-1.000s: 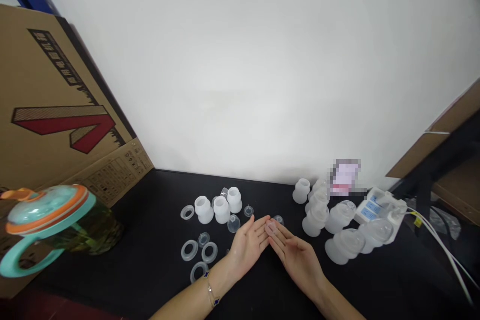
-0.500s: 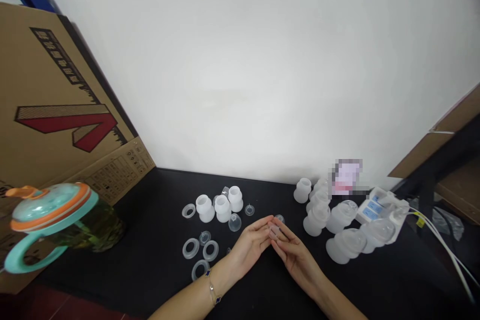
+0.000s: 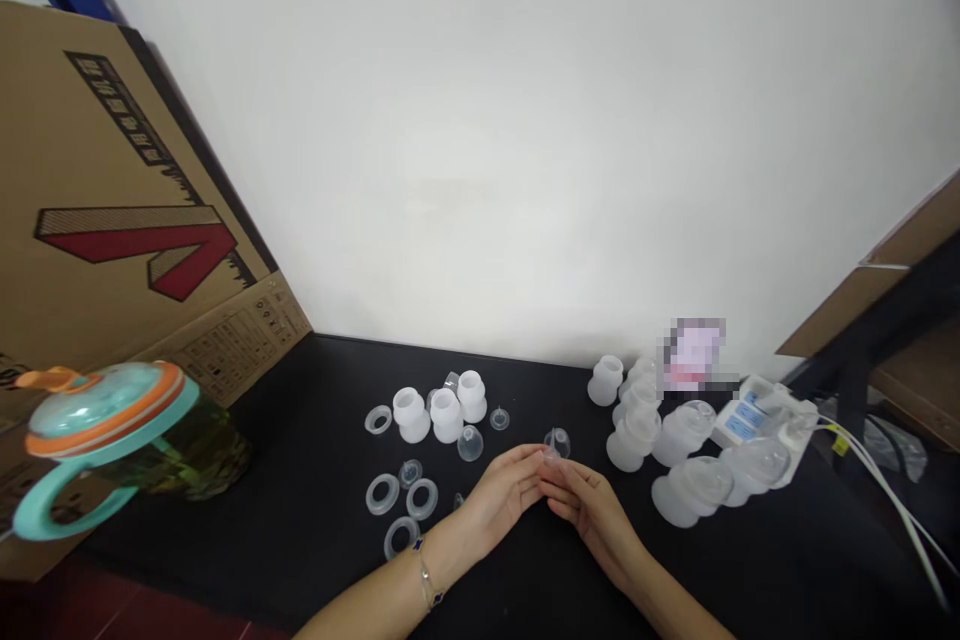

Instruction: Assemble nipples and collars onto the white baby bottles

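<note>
My left hand (image 3: 504, 492) and my right hand (image 3: 586, 508) meet at the fingertips over the black table (image 3: 300, 510). Both have curled fingers pinched together on a small clear silicone piece (image 3: 551, 461) that is mostly hidden between them. A clear dome-shaped part (image 3: 558, 441) lies just beyond the fingertips. Left of my hands lie several translucent rings (image 3: 382, 494) and white cup-shaped parts (image 3: 445, 416). A gold bracelet (image 3: 425, 580) circles my left wrist.
A group of translucent white bottle-like parts (image 3: 679, 460) stands at the right, next to a white device with blue labels (image 3: 750, 412) and white tubing (image 3: 892, 505). A teal and orange lidded cup (image 3: 105, 440) and a cardboard box (image 3: 112, 220) stand at the left.
My fingers have gone from stretched out flat to curled and pinched together round the small clear piece. Both hands stayed in about the same place.
</note>
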Demonstrator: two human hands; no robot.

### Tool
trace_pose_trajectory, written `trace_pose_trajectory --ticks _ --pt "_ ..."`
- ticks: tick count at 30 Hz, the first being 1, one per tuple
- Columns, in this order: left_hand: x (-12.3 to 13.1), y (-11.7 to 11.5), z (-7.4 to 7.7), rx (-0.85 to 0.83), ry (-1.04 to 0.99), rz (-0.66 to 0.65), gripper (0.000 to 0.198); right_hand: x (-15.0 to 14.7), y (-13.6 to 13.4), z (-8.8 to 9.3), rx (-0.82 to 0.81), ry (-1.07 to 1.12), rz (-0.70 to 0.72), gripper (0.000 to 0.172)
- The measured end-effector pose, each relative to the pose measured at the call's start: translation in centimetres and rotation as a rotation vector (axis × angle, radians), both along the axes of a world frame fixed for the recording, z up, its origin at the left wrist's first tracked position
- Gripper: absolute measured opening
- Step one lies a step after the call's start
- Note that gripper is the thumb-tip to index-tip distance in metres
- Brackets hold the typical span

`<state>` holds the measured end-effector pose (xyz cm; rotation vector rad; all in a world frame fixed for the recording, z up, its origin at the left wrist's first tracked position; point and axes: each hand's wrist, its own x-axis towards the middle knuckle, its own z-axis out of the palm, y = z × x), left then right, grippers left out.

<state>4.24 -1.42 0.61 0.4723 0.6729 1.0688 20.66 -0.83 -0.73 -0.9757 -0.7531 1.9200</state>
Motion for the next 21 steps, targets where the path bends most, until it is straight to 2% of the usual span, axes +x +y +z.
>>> trace_pose_trajectory --ticks 7,11,14,16,18,21 --pt "-0.2 0.4 0.0 0.028 0.034 -0.019 0.029 0.0 0.0 -0.3 0.018 0.017 0.019 0.033" --pt "-0.9 0.7 0.7 0.091 0.144 -0.067 0.031 0.0 0.0 -0.7 0.02 0.003 0.014 0.036" --pt "-1.8 0.9 1.7 0.206 0.426 -0.112 0.033 0.1 0.2 -0.9 0.021 -0.007 0.004 0.04" --pt "-2.5 1.0 2.6 0.379 0.661 -0.119 0.035 0.2 0.4 -0.9 0.018 -0.015 -0.007 0.04" --pt "-3.5 1.0 3.9 0.51 0.895 -0.1 0.031 0.2 0.6 -0.9 0.016 -0.022 -0.022 0.039" --pt "-5.6 0.3 6.0 0.588 1.248 -0.119 0.022 0.0 0.5 -0.8 0.034 -0.031 -0.035 0.039"
